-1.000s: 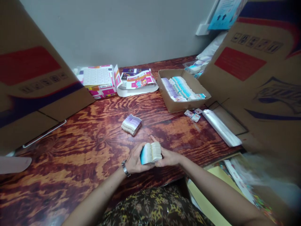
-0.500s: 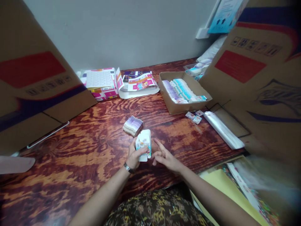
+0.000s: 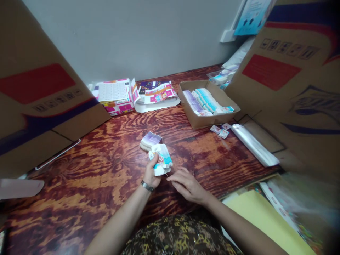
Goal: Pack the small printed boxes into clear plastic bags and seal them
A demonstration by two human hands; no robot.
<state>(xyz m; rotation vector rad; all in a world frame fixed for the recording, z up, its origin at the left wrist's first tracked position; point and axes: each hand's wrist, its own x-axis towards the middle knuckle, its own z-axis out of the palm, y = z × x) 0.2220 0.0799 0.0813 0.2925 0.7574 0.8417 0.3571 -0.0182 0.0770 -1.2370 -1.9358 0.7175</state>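
My left hand [image 3: 152,174] is closed round a stack of small blue-and-white printed packets [image 3: 160,159], held tilted just above the wooden table [image 3: 101,170]. My right hand [image 3: 187,184] lies low on the table just right of that stack. Its fingers are pressed together at a thin strand by the stack's lower edge; I cannot make out what the strand is. A second, purple-edged stack of packets [image 3: 150,140] rests on the table just beyond my left hand.
An open cardboard tray [image 3: 198,120] holds rows of purple and blue packets. Two loose packets [image 3: 220,131] and a clear plastic sleeve [image 3: 253,144] lie to its right. Printed sheets [image 3: 155,94] and a pink bundle [image 3: 115,95] sit by the wall. Large cartons [image 3: 39,92] [image 3: 292,88] flank both sides.
Both hands held the stack together; my right hand then let go and dropped to the table. My left hand turned the stack and carried it forward toward the purple stack.
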